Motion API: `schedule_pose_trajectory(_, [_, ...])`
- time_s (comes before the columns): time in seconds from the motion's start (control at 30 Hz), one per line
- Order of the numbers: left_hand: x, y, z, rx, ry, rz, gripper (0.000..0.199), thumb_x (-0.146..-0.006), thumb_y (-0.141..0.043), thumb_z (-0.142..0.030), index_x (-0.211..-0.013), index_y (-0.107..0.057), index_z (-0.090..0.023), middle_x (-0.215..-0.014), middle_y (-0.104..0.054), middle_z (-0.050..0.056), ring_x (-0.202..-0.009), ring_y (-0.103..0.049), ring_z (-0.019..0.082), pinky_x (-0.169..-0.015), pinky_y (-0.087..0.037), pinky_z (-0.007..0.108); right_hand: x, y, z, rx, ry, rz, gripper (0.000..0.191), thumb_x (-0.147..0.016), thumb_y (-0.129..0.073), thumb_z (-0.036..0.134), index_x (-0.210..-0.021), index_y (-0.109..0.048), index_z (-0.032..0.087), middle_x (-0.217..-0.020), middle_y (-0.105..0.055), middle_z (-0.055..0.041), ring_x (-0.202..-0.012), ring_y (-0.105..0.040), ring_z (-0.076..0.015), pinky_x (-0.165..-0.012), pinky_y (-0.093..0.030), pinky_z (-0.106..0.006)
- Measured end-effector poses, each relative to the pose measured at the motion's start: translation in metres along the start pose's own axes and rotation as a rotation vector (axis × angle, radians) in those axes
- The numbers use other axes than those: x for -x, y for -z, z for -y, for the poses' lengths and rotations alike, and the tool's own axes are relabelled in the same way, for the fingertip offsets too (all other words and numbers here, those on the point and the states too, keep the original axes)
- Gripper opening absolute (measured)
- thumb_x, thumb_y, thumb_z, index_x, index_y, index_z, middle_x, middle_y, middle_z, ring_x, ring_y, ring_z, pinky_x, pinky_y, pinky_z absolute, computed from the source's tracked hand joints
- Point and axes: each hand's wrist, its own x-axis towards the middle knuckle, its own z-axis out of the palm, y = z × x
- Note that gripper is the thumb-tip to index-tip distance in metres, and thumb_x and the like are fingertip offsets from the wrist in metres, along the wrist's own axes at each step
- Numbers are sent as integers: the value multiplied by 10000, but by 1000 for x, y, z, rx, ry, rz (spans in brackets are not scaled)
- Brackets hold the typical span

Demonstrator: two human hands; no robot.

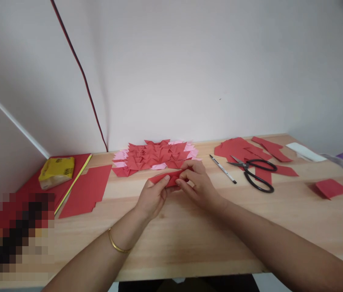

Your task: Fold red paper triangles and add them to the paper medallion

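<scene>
Over the middle of the table, a folded piece of red paper (161,177) is held between both hands. My left hand (155,196) pinches its left part, thumb on top. At the right part, my right hand (200,184) grips it with thumb and bent fingers; these fingers cover some of the paper. Just behind the hands lies a pile of folded red and pink paper pieces (156,156) with pointed tips. To the right of my right hand are a pen (223,169) and black-handled scissors (246,166), blades spread a little.
Red paper scraps (238,148) lie behind the scissors, with a white strip (305,152) farther right. A red square (332,188) sits at right. At left are red sheets (88,190), a yellow ruler-like strip (73,184) and a yellow packet (56,170). A wall (189,73) stands behind.
</scene>
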Motion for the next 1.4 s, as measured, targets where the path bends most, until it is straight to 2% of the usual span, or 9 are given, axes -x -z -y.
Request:
schedule_pose_trajectory(0.4, [0, 3, 4, -29, -54, 36, 196, -823, -620, -230, -936, -724, -109, -1024, -709, 135, -988, -645, 263, -879, -516, 432, 2, 0, 7, -43, -32, 0, 106, -863, -519, 188, -757, -525, 187, -991, -537, -100, -998, -513, -217, -873, -417, -419])
schedule_pose_trajectory(0.6, [1, 4, 5, -108, -74, 43, 247, -773, -683, -223, -1002, -716, -135, -1067, -699, 128, -1012, -638, 256, -909, -501, 415, 1, -1, 7, -34, -30, 2, 114, -872, -512, 193, -758, -520, 194, -966, -546, -95, -1001, -521, -215, -860, -416, -407])
schedule_pose_trajectory(0.87, [0, 5, 7, -127, -59, -1, 251, -727, -730, -227, -961, -730, -137, -990, -720, 114, -934, -659, 233, -887, -514, 405, 2, -2, 7, -7, -34, 13, 132, -876, -502, 202, -744, -514, 194, -955, -562, -94, -992, -531, -210, -850, -409, -391])
schedule_pose_trajectory(1.17, [-1, 6, 9, -134, -59, -31, 233, -711, -739, -217, -931, -738, -140, -1003, -722, 113, -949, -662, 247, -874, -521, 400, 3, -2, 9, 36, -68, 47, 144, -887, -475, 209, -751, -523, 196, -983, -576, -98, -1002, -531, -214, -854, -391, -402])
schedule_pose_trajectory(1.4, [-2, 4, 8, -165, -35, -74, 229, -691, -750, -231, -893, -743, -124, -939, -734, 110, -900, -673, 238, -864, -526, 392, 3, -4, 9, 58, -90, 84, 148, -891, -471, 209, -753, -520, 191, -989, -580, -92, -1022, -534, -212, -873, -360, -408])
